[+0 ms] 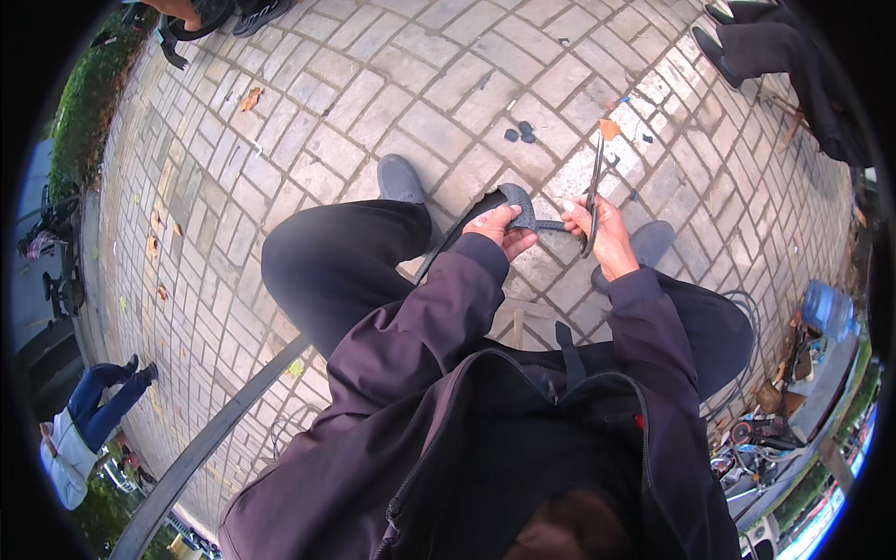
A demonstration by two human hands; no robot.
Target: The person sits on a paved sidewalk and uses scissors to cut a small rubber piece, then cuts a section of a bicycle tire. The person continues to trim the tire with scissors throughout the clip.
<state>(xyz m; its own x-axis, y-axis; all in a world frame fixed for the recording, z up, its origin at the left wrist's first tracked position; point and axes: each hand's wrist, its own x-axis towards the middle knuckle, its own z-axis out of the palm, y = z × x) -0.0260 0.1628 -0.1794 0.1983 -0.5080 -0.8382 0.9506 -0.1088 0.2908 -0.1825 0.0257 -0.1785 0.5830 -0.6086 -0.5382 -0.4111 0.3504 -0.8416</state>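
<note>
Between my knees, my left hand [502, 229] grips a curved piece of textured black rubber [519, 203], which looks like a strip of tyre. A long dark strip trails from it towards my left knee, and a narrow ridged strip [553, 225] reaches across to my right hand [600, 227]. That hand holds a pair of dark metal scissors [596, 183], their blades pointing away from me and looking closed. The fingertips of my right hand are at the end of the narrow strip; whether they pinch it, I cannot tell.
Small black offcuts [519, 131] and an orange scrap [610, 129] lie on the paving. A person's dark-trousered legs [770, 52] are at upper right, another person's shoe [262, 17] at upper left. At right are a blue water bottle [829, 310] and mixed clutter. Someone stands at lower left.
</note>
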